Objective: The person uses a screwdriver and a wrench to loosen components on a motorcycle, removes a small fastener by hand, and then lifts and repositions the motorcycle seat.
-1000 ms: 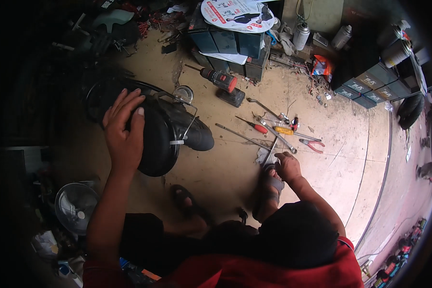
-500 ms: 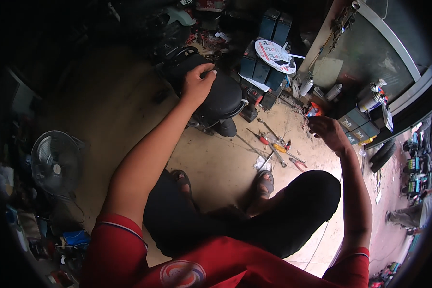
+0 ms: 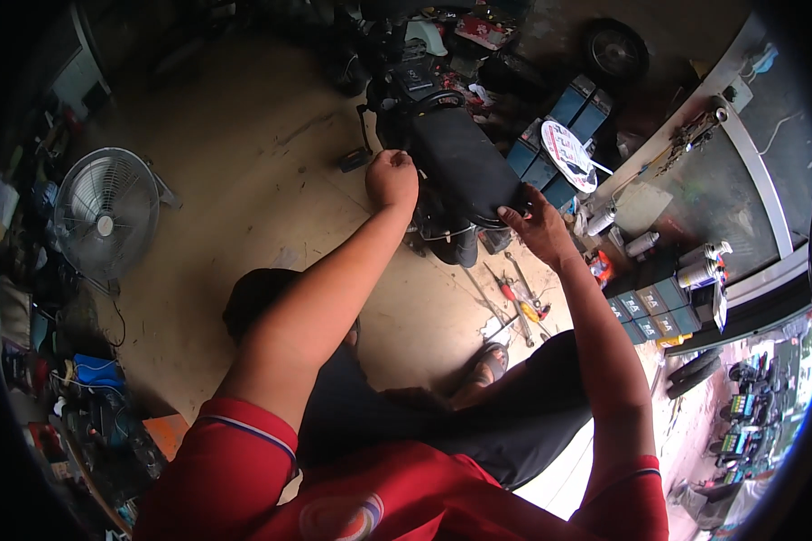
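A long black seat (image 3: 467, 162) of a two-wheeled vehicle extends away in front of me. My left hand (image 3: 393, 180) is closed beside the seat's left edge; its curled fingertips are turned away, and whatever they hold is hidden. At the near right corner of the seat, my right hand (image 3: 541, 230) has its thumb at the rear edge and its fingers around the far side. The dark rear end (image 3: 460, 245) of the vehicle shows below the seat. A pedal (image 3: 354, 160) sticks out on its left.
Hand tools (image 3: 521, 302) lie on the floor near my right foot (image 3: 489, 362). Batteries (image 3: 561, 144) with a round printed fan (image 3: 568, 155) stand beyond the seat. Boxes (image 3: 651, 311) and spray cans (image 3: 697, 270) are by the glass door at right; a floor fan (image 3: 106, 216) stands left.
My view has shifted left, so the vehicle appears farther right. My right hand has come from the air onto the seat's rear corner. The left hand has moved from over the seat to its left side.
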Available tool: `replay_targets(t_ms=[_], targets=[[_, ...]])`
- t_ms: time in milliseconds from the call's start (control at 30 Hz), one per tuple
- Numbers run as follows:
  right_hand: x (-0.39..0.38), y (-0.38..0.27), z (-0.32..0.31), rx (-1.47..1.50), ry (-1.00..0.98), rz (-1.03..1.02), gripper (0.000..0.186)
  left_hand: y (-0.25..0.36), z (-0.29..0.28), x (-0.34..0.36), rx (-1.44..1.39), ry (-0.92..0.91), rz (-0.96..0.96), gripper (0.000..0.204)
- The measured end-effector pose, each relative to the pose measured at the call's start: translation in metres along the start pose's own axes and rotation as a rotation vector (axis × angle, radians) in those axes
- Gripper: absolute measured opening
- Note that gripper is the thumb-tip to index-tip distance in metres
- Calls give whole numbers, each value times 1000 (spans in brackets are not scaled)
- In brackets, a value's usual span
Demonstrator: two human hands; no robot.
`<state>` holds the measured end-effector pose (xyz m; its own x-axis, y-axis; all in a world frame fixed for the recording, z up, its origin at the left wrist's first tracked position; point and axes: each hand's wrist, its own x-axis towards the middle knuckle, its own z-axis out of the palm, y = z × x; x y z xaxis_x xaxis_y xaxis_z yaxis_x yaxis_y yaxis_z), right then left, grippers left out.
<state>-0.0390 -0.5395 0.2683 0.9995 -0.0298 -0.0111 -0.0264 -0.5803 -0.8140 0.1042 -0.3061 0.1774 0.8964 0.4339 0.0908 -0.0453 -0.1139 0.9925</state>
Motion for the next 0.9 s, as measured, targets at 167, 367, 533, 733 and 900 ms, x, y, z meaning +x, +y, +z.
replay_targets(t_ms=[167, 367, 533, 733, 900], targets=[[12, 31, 1, -72, 61, 58, 107, -121, 24, -74, -109, -66, -584, 7], [30, -24, 36, 37, 46, 2, 104, -233, 23, -49, 86, -360, -576, 17], [10, 8, 25, 132, 100, 32, 102, -175, 60, -95, -293, -324, -1005, 19], [17, 2, 35, 88, 125, -23, 102, -205, 51, -93, -539, -286, -955, 22], [20, 10, 35, 49, 136, -31, 101, -212, 65, -86, -470, -272, -970, 18]])
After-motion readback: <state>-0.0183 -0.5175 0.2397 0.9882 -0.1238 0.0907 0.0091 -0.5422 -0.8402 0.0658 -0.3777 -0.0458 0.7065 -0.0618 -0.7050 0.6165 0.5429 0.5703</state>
